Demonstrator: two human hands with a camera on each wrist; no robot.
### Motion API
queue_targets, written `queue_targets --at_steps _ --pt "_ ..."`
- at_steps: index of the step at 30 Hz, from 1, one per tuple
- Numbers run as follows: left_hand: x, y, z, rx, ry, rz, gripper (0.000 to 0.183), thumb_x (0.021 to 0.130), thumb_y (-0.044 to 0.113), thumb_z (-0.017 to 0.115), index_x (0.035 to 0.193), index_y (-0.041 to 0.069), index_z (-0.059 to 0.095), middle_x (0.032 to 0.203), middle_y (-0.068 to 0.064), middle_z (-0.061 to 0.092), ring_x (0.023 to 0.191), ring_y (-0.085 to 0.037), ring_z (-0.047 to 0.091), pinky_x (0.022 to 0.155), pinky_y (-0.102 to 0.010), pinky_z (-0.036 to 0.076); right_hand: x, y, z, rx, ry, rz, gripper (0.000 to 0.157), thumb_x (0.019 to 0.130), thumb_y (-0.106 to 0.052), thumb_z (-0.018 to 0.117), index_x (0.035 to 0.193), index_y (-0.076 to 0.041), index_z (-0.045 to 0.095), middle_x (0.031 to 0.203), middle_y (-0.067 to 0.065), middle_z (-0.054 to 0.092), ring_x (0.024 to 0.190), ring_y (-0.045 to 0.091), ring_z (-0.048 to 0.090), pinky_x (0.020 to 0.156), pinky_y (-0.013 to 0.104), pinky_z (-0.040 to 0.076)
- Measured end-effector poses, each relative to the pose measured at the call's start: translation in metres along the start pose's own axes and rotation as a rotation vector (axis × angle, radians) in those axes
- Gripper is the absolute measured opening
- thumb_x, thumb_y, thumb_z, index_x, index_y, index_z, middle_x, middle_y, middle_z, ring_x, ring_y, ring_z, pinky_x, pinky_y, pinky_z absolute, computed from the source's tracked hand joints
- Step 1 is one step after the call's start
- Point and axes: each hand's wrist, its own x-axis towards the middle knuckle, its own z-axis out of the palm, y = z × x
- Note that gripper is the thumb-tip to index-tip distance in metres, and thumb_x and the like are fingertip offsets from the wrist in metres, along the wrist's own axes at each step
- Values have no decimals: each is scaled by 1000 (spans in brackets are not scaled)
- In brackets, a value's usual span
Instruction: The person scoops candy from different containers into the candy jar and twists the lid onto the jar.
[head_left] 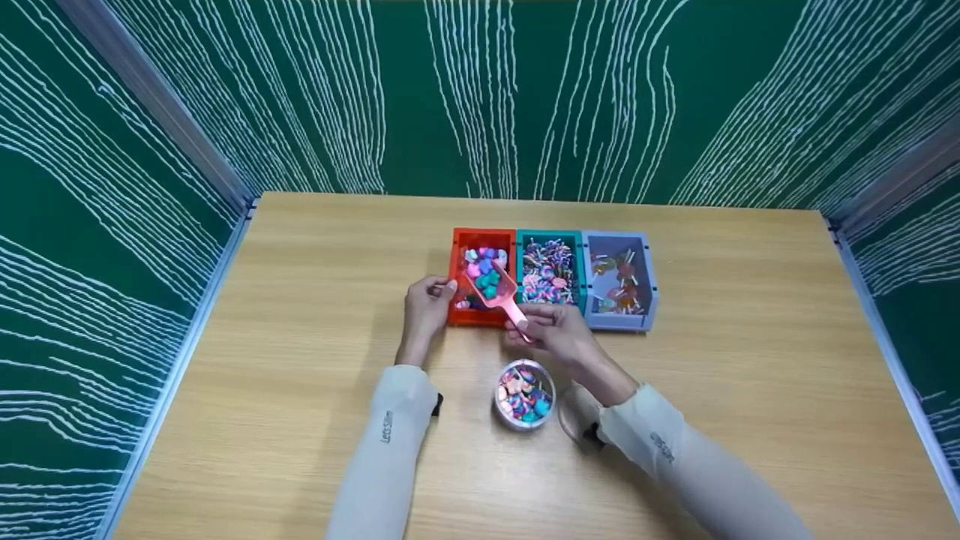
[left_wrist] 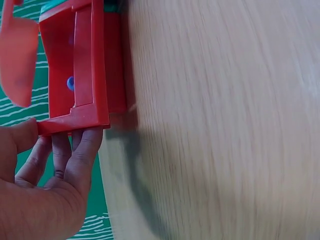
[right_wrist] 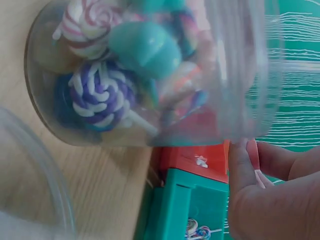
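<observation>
My right hand (head_left: 559, 334) pinches the handle of a pink scoop (head_left: 508, 301). The scoop is tilted over the red bin (head_left: 480, 319), with teal pieces (head_left: 487, 283) showing in its bowl. Pink, purple and white pieces (head_left: 484, 259) lie in the bin behind it. With thumb at the rim and fingers against the outer side, my left hand (head_left: 427, 307) grips the red bin's left wall. In the left wrist view, a small blue piece (left_wrist: 70, 83) shows inside that bin. A clear jar (right_wrist: 150, 137) of lollipops and colourful pieces stands on the table in front of the bins.
A teal bin (head_left: 580, 262) of small striped lollipops joins the red bin on its right. Beyond it is a grey-lilac bin (head_left: 652, 300) with translucent lollipops. A clear round lid (head_left: 564, 420) lies right of the jar, partly under my right wrist. Green panels (head_left: 405, 97) border the wooden table (head_left: 750, 337).
</observation>
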Motion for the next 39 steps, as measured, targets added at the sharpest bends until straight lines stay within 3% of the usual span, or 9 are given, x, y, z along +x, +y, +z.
queue_targets --at_steps 5,10,15,18,21,24,31,35,39 --pt "-1 -6 -5 1 -9 3 20 101 9 69 111 -6 77 95 -18 72 90 -28 65 85 -38 54 -13 0 -4 -26 -25 -8 41 105 8 56 145 11 55 121 26 73 96 21 78 97 41 57" --pt "-6 -11 -11 11 3 57 25 101 12 70 117 -6 75 96 -18 72 91 -30 66 86 -38 55 -26 0 -12 -45 -37 9 41 106 6 55 147 10 54 123 26 73 103 25 77 94 36 59" --pt "-19 -9 -14 -29 66 127 20 99 8 71 114 -5 74 95 -15 69 86 -27 67 81 -33 55 -42 4 -24 -51 -47 1 43 106 6 54 149 11 51 124 27 72 101 20 77 90 30 61" --pt "-33 -3 -15 -55 29 174 20 99 7 70 114 -6 73 99 -16 69 88 -26 67 82 -32 55 -52 7 -31 -61 -47 -2 43 106 6 53 149 11 51 124 27 72 100 19 77 90 30 61" --pt "-49 2 -16 -51 -77 206 24 101 11 69 119 -6 72 105 -16 69 93 -26 66 84 -33 56 -62 8 -37 -90 -19 37 42 106 3 57 148 6 55 122 22 75 99 18 77 91 32 61" --pt "-65 3 -17 -27 -235 201 32 103 18 68 129 -1 69 113 -16 68 101 -25 64 90 -38 56 -72 12 -43 -120 -11 58 42 105 3 59 147 6 55 121 21 76 99 19 77 92 35 61" --pt "-95 1 -22 28 -734 123 74 97 30 77 160 22 39 154 -8 45 137 -38 52 111 -55 48 -93 20 -66 -164 -108 32 45 105 2 60 148 12 51 119 19 77 101 20 77 89 31 61" --pt "-103 -1 -15 129 -853 104 93 87 34 89 162 29 33 161 1 38 147 -31 43 121 -53 39 -104 22 -78 -212 -141 47 45 104 0 62 145 13 53 117 19 77 102 24 77 89 32 61" --pt "-109 -2 -6 172 -911 119 98 85 32 91 162 25 31 158 1 39 148 -24 40 124 -47 35 -112 22 -85 -277 -181 26 41 103 0 63 142 13 57 114 19 78 99 24 78 88 35 62"
